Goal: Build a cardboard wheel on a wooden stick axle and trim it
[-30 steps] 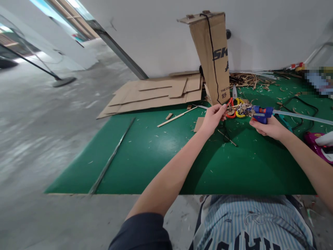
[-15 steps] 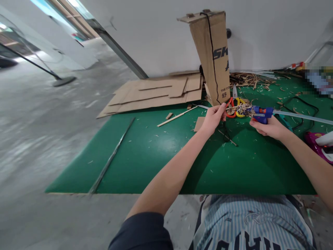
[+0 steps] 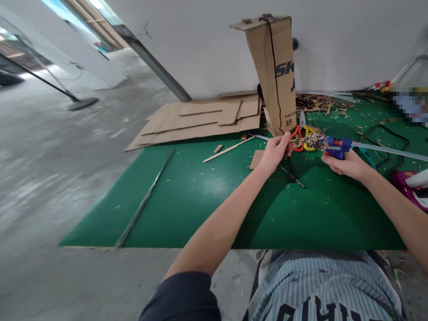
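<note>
Between its fingertips my left hand [image 3: 277, 150] pinches one end of a thin stick-like piece with a shaggy tuft of brown shreds [image 3: 317, 140] at its right end. My right hand [image 3: 346, 162] is wrapped round the handle of a blue glue gun [image 3: 337, 146], whose nozzle end points left at the tuft; whether they touch is hard to tell. A long translucent glue stick [image 3: 389, 149] runs out of the gun's back to the right. Scissors with red and yellow handles [image 3: 309, 137] lie just behind the tuft.
A tall cardboard piece [image 3: 276, 76] stands behind my left hand. Flat cardboard sheets [image 3: 200, 118] lie to its left, brown scraps [image 3: 317, 103] to its right. Thin strips [image 3: 143, 203] cross the green table [image 3: 200, 214]. A magenta device [image 3: 406, 185] sits at right.
</note>
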The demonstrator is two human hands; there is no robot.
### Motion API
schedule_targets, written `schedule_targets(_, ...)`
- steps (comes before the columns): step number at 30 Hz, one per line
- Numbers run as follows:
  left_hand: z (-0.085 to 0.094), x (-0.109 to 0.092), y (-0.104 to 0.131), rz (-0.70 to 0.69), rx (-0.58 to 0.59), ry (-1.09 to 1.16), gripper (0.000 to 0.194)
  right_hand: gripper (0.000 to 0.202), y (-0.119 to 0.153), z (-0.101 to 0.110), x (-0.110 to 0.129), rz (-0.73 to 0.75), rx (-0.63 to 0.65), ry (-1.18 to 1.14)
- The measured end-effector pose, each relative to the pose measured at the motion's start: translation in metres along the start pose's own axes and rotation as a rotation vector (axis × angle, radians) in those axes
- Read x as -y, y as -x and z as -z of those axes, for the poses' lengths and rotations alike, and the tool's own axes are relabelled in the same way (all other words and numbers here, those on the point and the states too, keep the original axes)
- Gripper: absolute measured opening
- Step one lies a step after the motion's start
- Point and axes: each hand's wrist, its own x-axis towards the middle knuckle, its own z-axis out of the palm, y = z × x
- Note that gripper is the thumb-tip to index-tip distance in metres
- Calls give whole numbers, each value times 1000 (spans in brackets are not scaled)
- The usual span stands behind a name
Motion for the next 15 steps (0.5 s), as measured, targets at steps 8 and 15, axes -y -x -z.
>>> schedule_targets(8, 0, -6, 3, 17, 61, 86, 46, 56, -1, 1, -3, 1, -3, -21)
schedule_targets(15, -1, -5, 3, 9, 37, 35, 47, 55, 0, -1, 0, -5, 3, -32)
